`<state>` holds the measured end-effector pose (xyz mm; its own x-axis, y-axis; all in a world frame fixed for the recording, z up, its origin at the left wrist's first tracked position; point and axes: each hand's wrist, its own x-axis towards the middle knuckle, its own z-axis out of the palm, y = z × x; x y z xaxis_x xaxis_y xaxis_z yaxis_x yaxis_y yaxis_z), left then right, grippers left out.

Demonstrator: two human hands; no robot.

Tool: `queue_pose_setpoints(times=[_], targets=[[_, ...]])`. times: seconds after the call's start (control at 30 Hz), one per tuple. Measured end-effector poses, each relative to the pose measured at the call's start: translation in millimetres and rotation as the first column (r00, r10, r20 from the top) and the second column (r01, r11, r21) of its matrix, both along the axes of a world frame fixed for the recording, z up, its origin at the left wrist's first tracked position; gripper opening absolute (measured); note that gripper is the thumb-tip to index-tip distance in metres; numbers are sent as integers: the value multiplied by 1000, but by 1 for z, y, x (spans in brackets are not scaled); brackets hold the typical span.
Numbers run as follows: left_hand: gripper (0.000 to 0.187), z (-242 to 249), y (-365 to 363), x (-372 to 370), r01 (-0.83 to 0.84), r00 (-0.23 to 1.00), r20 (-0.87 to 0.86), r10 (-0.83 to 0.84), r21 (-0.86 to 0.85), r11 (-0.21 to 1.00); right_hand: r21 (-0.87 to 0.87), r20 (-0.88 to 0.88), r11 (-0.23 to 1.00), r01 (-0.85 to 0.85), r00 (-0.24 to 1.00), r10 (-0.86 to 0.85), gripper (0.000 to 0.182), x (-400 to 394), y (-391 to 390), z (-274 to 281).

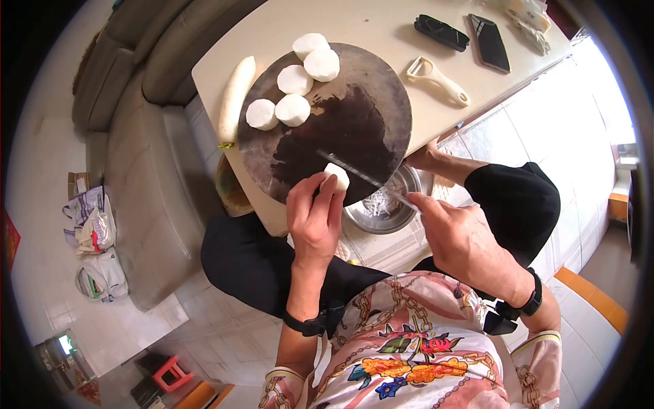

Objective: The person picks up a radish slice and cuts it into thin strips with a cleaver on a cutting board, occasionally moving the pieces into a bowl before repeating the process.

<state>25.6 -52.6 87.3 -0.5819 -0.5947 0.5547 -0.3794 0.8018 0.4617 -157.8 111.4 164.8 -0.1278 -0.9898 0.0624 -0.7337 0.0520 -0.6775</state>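
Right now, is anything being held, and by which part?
Yes, two things: the left hand holds a cut white vegetable piece by its near left side; the right hand grips a knife at its handle end.

The counter [368, 20] is cream and the round chopping board [272, 150] brown with a dark, near-black patch. The radish pieces [295, 80] are white. The pale-pink shirt [415, 354] carries chain prints and orange, red and blue flowers; the trousers [521, 204] are black, the sofa [136, 163] grey-brown, the stool [172, 373] red.
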Motion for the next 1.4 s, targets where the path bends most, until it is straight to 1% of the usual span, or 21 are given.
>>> queue_pose_setpoints(times=[0.03,0.1,0.13,0.17,0.23,0.27,0.37,0.5,0.57,0.7,0.77,0.8,0.87,0.93,0.97,1.03,1.1,1.17,1.2,1.27,1.4], targets=[[25,-3,-1,0,25,1000,15,-25,-2,1000,0,3,1000,1,1000,-1,44,3,-4,1],[25,-9,-2,3,36,999,20,-36,13,999,28,-126,997,-70,989,73,49,7,-10,2],[26,-13,-1,5,27,999,20,-28,59,998,-3,-209,994,-112,972,109,51,8,-12,-1],[26,-15,-1,6,17,1000,19,-20,105,994,-1,-206,994,-107,973,105,51,10,-14,-1],[27,-14,-3,4,36,999,-3,-36,58,998,15,-306,987,-159,939,156,53,13,-17,-2],[28,-15,-3,4,46,999,-26,-45,10,999,18,-302,987,-158,941,156,53,14,-17,-2],[31,-26,-5,7,39,996,-84,-36,25,999,131,-348,977,-170,914,206,57,20,-17,-5],[34,-36,-3,0,12,986,-166,-8,21,1000,163,-332,970,-180,916,226,57,19,-17,-2],[33,-33,0,-4,-59,977,-201,75,86,995,177,-300,968,-180,927,227,56,19,-18,1],[36,-24,-3,-6,-41,980,-187,64,124,991,147,-231,978,-150,956,181,53,18,-17,-4],[41,-14,-5,-7,-55,990,-112,83,233,971,83,-60,993,-78,995,83,46,15,-16,-12],[41,-10,-7,-7,-55,990,-111,83,234,971,85,-59,993,-79,995,84,46,12,-16,-13],[47,-1,-12,-7,31,999,-45,-19,279,960,11,134,999,34,990,-35,39,6,-15,-16],[51,24,-14,-8,86,992,59,-116,368,926,65,159,996,67,984,-77,38,1,-12,-16],[51,26,-17,-6,89,991,60,-119,370,925,120,183,988,101,976,-122,36,-1,-9,-15],[50,29,-25,-2,177,938,217,-270,370,912,140,192,984,109,972,-135,33,-4,-5,-14],[49,27,-28,-2,214,924,233,-303,340,916,154,215,984,94,969,-126,29,-4,-1,-16],[46,27,-22,-7,53,958,251,-138,316,947,131,220,986,107,966,-134,28,-1,0,-18],[46,30,-18,-13,58,958,251,-142,314,948,111,223,987,119,965,-141,26,0,1,-19],[46,41,-11,-25,-349,878,442,184,329,877,83,205,987,135,967,-150,24,2,2,-23],[46,36,-17,-20,-396,881,414,228,383,834,59,191,987,148,969,-157,21,5,4,-25]])
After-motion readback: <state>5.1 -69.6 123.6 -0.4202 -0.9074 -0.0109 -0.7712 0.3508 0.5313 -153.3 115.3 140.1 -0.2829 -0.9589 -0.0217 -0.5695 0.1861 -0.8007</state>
